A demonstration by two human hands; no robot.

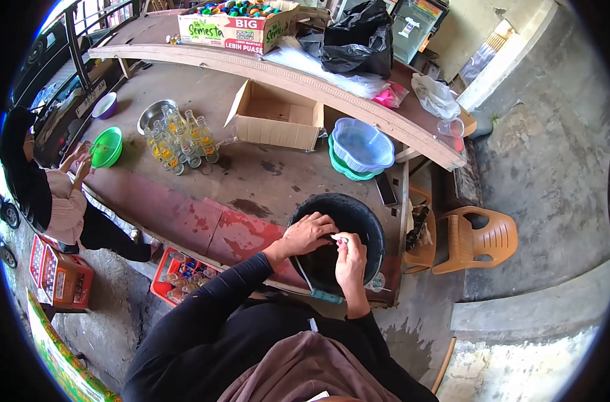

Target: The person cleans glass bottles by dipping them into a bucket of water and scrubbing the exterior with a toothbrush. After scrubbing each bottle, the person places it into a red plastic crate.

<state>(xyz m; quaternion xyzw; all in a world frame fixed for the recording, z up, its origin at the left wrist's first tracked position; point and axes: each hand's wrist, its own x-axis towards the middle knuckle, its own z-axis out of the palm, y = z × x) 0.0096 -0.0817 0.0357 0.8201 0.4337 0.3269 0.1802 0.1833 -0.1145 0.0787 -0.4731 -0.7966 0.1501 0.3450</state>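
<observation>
Both hands are close together over a black bucket (pixel 370 224) at the table's near edge. My left hand (pixel 310 233) reaches in from the left, fingers bent together at the tips. My right hand (pixel 350 261) is closed in a pinch on a small whitish thing (pixel 340 237), too small to name. The left fingertips meet the right ones at this spot, and what they grip is hidden. Dark contents show dimly inside the bucket, whose handle has a teal grip (pixel 327 295) hanging on the near side.
Glass bottles (pixel 182 139) stand by a metal bowl (pixel 156 115) and an open cardboard box (pixel 278 119). Blue basin (pixel 362 144) and phone (pixel 385 189) lie beyond the bucket. At left, a person (pixel 60 194) handles a green bowl (pixel 107 147). An orange chair (pixel 476 239) is right.
</observation>
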